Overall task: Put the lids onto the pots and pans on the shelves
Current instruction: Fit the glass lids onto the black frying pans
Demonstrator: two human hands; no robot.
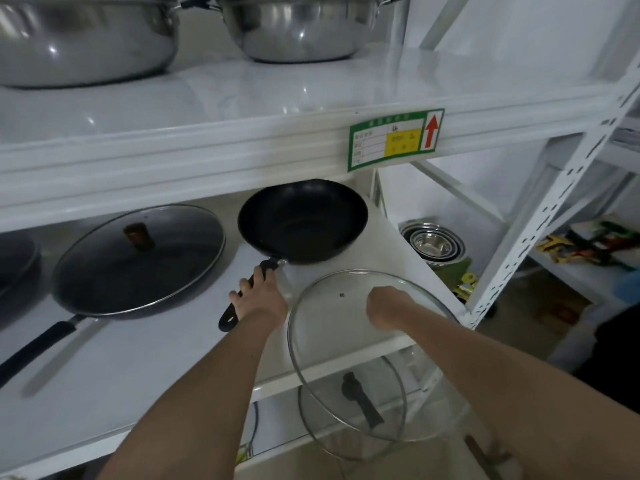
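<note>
A black wok (pixel 302 220) stands uncovered on the middle shelf (pixel 156 358), its black handle pointing toward me. My left hand (pixel 261 299) is wrapped around that handle. My right hand (pixel 388 306) holds a clear glass lid (pixel 332 337) by its knob, which the hand hides. The lid hangs tilted in front of the wok, near the shelf's front edge. To the left a black frying pan (pixel 138 261) is covered by a glass lid with a dark knob. On the top shelf sit two steel pots (pixel 86 39), (pixel 301 26).
Another dark pan (pixel 17 261) shows at the far left edge. A second glass lid with a black knob (pixel 356 400) lies on the shelf below. Stacked steel bowls (pixel 433 242) sit behind the shelf's right side. A white perforated upright (pixel 540 220) frames the right end.
</note>
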